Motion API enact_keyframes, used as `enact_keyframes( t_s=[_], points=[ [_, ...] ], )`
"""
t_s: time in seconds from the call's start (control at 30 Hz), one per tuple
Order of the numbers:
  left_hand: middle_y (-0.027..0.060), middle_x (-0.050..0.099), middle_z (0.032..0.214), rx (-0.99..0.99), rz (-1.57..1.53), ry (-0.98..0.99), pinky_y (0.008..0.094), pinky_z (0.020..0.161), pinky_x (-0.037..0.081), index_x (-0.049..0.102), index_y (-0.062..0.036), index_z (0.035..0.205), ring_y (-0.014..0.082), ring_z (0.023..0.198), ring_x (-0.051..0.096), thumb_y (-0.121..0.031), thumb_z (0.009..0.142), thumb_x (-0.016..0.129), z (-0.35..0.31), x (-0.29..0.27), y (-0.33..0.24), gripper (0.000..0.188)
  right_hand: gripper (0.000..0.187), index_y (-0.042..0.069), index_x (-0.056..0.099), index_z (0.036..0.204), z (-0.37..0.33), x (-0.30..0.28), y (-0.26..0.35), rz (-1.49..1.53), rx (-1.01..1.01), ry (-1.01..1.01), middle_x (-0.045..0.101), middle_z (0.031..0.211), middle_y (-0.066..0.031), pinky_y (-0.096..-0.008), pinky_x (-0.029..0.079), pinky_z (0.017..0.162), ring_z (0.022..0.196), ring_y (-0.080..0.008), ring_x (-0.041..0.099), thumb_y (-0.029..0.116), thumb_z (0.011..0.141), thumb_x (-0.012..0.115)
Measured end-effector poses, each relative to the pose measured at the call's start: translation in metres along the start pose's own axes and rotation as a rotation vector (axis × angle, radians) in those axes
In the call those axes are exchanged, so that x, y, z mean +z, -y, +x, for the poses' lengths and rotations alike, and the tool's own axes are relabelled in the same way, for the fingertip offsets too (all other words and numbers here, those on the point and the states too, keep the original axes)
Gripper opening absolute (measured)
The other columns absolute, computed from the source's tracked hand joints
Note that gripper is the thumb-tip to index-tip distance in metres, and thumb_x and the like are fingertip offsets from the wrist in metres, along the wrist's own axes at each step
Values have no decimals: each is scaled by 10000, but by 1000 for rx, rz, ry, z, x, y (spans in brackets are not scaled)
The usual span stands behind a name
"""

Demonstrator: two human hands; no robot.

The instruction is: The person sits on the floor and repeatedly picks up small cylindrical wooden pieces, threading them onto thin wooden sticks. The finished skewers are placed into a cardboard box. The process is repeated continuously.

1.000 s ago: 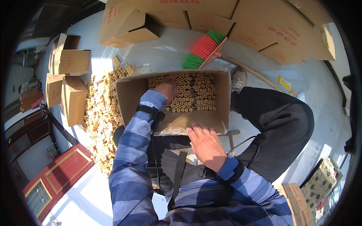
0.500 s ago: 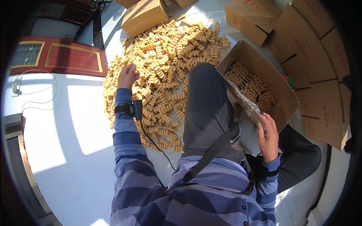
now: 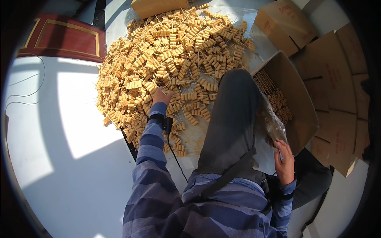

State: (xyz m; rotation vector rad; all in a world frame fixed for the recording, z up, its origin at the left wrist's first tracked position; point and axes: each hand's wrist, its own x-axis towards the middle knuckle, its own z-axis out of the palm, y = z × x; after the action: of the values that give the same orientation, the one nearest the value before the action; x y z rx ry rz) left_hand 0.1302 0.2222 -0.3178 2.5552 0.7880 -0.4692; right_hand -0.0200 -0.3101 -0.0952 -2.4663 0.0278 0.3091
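A large heap of tan ridged rolls on thin sticks (image 3: pixel 158 51) lies on the floor in front of me. My left hand (image 3: pixel 162 96) is down in the near middle of this heap, its fingertips hidden among the rolls. My right hand (image 3: pixel 284 162) is at the near corner of an open cardboard box (image 3: pixel 303 107), its thumb apart from the fingers. The fingers lie against the corner, beside the clear plastic liner (image 3: pixel 274 123) hanging over the box's side. Inside the box, more skewered rolls (image 3: pixel 278 103) are packed in rows, their round hollow ends showing; my knee hides part of them.
My bent leg (image 3: pixel 228 119) stands between heap and box. Flattened cardboard (image 3: pixel 333 79) and a closed carton (image 3: pixel 283 23) are at the right; another carton (image 3: pixel 158 7) stands behind the heap. A cable (image 3: pixel 177 154) runs from the device on my left wrist. A red door panel (image 3: pixel 67 37) is far left.
My left hand has moved right and nearer, from above the heap's left side down into the rolls. My right hand stays at the box corner. The whole view has shifted.
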Motion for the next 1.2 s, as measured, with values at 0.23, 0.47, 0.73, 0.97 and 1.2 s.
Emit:
enact_keyframes(
  t_s=[0.23, 0.47, 0.73, 0.97, 1.2],
  points=[
    [353, 365, 1519, -284, 96, 195, 497, 1021, 526, 107, 54, 1571, 446, 1338, 500, -668, 776, 753, 54, 14, -68, 1253, 258, 24, 649, 1183, 3, -1, -14, 88, 127, 61, 670, 1208, -156, -369, 501, 975, 1127, -320, 650, -45, 938, 606],
    [318, 554, 1375, -406, 269, 179, 493, 1004, 534, 164, 27, 1567, 425, 1207, 617, -528, 818, 771, 73, 41, -67, 1113, 260, 11, 641, 1164, 27, 5, -19, 77, 155, 150, 671, 1190, -167, -382, 516, 940, 1092, -340, 654, -66, 917, 611],
    [263, 680, 1195, -236, 451, 79, 474, 889, 585, 422, 16, 1437, 391, 1065, 692, -370, 943, 672, 75, 61, -46, 675, 273, 24, 642, 1153, 35, 12, -26, 50, 123, 161, 685, 1136, -155, -383, 524, 913, 1061, -344, 659, -80, 904, 607],
    [249, 696, 1163, -65, 488, 208, 492, 898, 565, 670, 9, 1166, 405, 1070, 680, -308, 1011, 547, 92, 67, -16, 374, 281, 32, 639, 1149, 30, 13, -25, 62, 106, 161, 684, 1137, -156, -397, 525, 896, 1048, -354, 657, -75, 891, 617],
    [184, 664, 1224, 398, 820, 179, 479, 899, 555, 662, -47, 1206, 380, 1092, 649, -289, 1035, 467, 50, 16, -15, 355, 310, 37, 641, 1157, 35, 15, -17, 45, -6, 100, 681, 1151, -150, -404, 515, 900, 1050, -360, 649, -62, 863, 630]
  ],
)
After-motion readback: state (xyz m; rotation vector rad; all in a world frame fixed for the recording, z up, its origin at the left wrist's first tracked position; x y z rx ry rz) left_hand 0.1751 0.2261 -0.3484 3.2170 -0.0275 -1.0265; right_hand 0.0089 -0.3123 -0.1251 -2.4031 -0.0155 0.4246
